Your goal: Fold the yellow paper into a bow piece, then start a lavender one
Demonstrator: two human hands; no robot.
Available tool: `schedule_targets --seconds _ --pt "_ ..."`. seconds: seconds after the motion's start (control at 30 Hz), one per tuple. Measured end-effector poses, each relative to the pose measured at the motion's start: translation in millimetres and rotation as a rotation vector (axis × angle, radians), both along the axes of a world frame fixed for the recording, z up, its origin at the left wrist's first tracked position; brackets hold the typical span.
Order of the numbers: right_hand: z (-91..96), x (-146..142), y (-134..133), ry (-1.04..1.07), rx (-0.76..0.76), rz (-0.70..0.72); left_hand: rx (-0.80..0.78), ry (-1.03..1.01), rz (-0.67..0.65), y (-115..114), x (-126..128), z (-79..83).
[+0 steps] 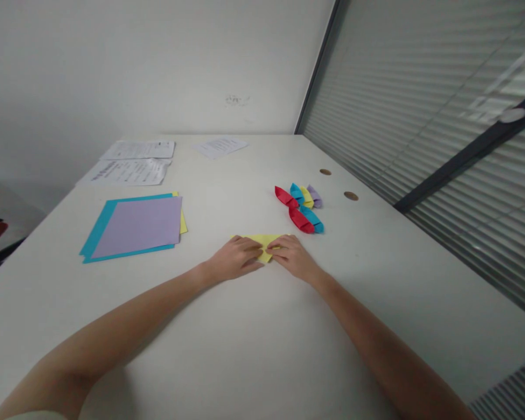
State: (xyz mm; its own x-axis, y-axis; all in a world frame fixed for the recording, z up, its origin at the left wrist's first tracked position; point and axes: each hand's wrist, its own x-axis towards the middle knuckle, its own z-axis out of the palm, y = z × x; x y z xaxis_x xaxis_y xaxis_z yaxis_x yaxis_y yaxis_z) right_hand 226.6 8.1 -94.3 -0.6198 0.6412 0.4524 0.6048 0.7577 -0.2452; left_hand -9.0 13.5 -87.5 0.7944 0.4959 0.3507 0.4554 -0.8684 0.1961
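Note:
A folded yellow paper (pixel 262 240) lies flat on the white table (pixel 254 350) in front of me. My left hand (pixel 236 258) presses on its left part, fingers bent and pinching the paper's lower edge. My right hand (pixel 293 255) meets it from the right, fingertips pressed down on the same paper near the middle fold. Both hands touch each other over the paper and hide much of it.
Several folded paper boats (pixel 301 205), red, blue, yellow and purple, lie just beyond my right hand. A stack of coloured sheets (pixel 135 226), purple on top, sits at left. Printed pages (pixel 131 163) lie at the back. Two round holes (pixel 350 196) are near the blinds on the right.

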Motion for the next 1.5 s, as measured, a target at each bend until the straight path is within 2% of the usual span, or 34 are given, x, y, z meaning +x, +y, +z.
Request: schedule_targets --seconds 0.17,0.3,0.4,0.6,0.73,1.03,1.3,1.4,1.5 --pt "-4.0 16 10 -0.020 -0.068 -0.003 -0.066 0.042 0.078 -4 3 -0.1" --pt "-7.9 21 15 0.057 -0.090 0.037 -0.062 0.083 0.130 -6 4 0.7" --pt "-7.8 21 15 0.085 -0.104 0.069 -0.046 0.110 0.115 -9 3 2.6" --pt "-4.3 12 4 0.039 -0.075 0.034 -0.036 0.144 0.126 -12 3 4.7" --pt "-3.7 7 1 0.090 -0.122 0.043 -0.041 0.125 0.138 -11 4 5.8" --pt "-0.7 -1 8 0.327 -0.216 -0.119 -0.070 0.107 0.066 -26 15 4.8" --pt "0.7 4 4 0.354 -0.361 -0.089 -0.043 0.132 0.116 -26 13 6.6" --pt "1.0 2 3 0.345 -0.361 -0.058 -0.039 0.121 0.111 -27 14 6.8" --pt "0.6 -6 4 0.378 -0.338 -0.096 -0.037 0.072 0.114 -27 17 5.6"
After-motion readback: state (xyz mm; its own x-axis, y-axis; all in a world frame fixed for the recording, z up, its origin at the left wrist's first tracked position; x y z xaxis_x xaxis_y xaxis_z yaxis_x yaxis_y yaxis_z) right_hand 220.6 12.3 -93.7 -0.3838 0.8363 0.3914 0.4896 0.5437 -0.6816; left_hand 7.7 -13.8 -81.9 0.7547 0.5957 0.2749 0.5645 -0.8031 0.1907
